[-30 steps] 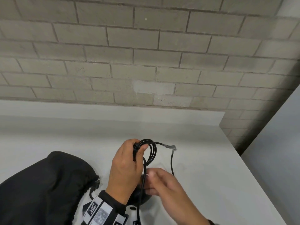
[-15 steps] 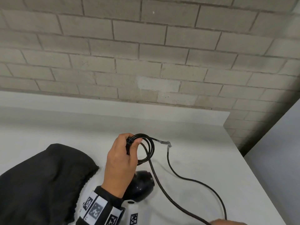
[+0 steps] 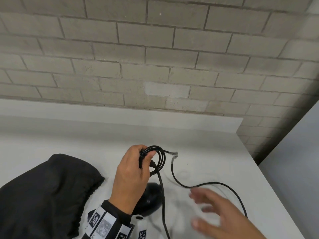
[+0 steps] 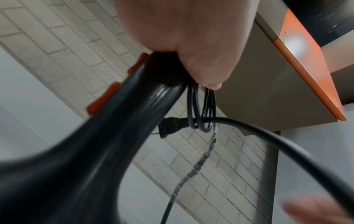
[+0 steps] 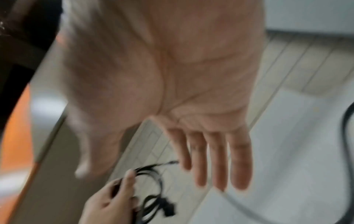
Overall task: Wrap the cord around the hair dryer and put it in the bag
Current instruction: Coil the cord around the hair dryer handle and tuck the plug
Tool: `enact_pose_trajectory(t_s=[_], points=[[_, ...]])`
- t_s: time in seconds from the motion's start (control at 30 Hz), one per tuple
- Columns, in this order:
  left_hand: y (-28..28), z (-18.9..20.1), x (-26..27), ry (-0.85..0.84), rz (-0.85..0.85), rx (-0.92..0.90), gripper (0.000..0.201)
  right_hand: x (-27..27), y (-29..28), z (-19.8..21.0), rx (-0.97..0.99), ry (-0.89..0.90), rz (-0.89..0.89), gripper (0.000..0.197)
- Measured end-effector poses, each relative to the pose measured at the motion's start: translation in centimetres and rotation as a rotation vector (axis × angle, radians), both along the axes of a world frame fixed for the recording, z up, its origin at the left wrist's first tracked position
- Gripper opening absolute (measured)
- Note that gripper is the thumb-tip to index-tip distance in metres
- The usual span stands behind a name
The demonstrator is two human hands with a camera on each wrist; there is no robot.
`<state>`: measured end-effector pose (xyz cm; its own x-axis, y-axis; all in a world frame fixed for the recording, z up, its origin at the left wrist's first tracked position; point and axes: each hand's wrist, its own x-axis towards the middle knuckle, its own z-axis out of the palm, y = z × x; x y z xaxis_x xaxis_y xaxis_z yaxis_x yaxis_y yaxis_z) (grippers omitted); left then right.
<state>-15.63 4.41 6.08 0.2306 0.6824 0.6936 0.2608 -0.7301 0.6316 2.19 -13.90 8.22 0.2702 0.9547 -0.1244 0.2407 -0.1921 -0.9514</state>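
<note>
My left hand (image 3: 136, 168) grips the black hair dryer (image 3: 151, 199) by its handle, pinning a few cord loops (image 3: 159, 159) against it with the thumb. In the left wrist view the dryer handle (image 4: 114, 136) with red switches fills the frame, and the coils (image 4: 201, 109) hang below my fingers. The loose cord (image 3: 215, 184) trails right across the white table, with a taped patch (image 3: 174, 155) near the loops. My right hand (image 3: 222, 219) hovers open and blurred over the table, fingers (image 5: 220, 159) spread, holding nothing. The black bag (image 3: 44, 194) lies at the left.
The white table (image 3: 86, 140) meets a grey brick wall (image 3: 155, 57) at the back; its right edge (image 3: 269, 178) drops off beside a grey panel. Tagged wristbands (image 3: 103, 223) sit on my left forearm.
My right hand let go of the cord, swung out low to the right, and now comes back open towards the loose cord. The left hand kept hold of the dryer and loops.
</note>
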Motion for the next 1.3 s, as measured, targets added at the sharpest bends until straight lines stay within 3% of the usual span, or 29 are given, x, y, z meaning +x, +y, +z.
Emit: enact_pose_trajectory(t_s=[0.03,0.13,0.2,0.37,0.57,0.7,0.8,0.83,0.97,1.07,1.13,1.23,1.3], points=[[0.0,0.0,0.0,0.0,0.001,0.007,0.019,-2.2,1.7,0.9,-0.03,-0.088,-0.054,0.045],[0.0,0.1,0.1,-0.004,0.012,0.029,0.02,-6.1,6.0,0.2,-0.049,0.037,0.005,0.043],[0.1,0.1,0.0,-0.009,0.021,0.034,0.024,-7.2,7.6,0.5,-0.1,0.137,0.048,0.03],[0.4,0.3,-0.4,-0.034,0.048,0.014,0.026,-7.4,6.9,1.6,0.138,0.145,-0.01,0.028],[0.2,0.4,-0.5,-0.054,0.022,-0.036,0.028,-3.6,2.3,1.8,0.155,-0.076,-0.218,0.059],[0.4,0.3,-0.8,-0.048,0.03,-0.055,0.03,-0.5,0.5,-1.0,0.034,-0.327,-0.226,0.046],[0.2,0.3,-0.6,-0.041,0.008,-0.049,0.024,0.7,0.8,-4.4,-0.069,-0.574,-0.225,0.015],[0.1,0.2,-0.6,-0.033,-0.001,-0.04,0.024,0.8,1.0,-5.3,-0.072,-0.641,-0.221,0.013],[-0.5,0.3,-0.3,-0.004,-0.035,-0.026,0.018,-0.3,3.4,-5.2,0.145,-0.753,-0.198,0.052],[-0.6,0.4,-0.2,0.021,-0.046,-0.015,0.015,-1.7,5.9,-2.6,0.287,-0.804,-0.098,0.061],[-0.5,0.4,-0.2,0.04,-0.043,-0.015,0.016,-2.1,7.2,-1.4,0.297,-0.837,-0.01,0.055],[-0.4,0.3,-0.3,0.044,-0.028,-0.056,0.021,-2.0,8.0,0.2,0.382,-0.781,0.044,0.021],[-0.3,0.5,-0.4,0.038,-0.023,-0.1,0.027,-2.2,7.8,1.5,0.49,-0.754,0.046,0.012]])
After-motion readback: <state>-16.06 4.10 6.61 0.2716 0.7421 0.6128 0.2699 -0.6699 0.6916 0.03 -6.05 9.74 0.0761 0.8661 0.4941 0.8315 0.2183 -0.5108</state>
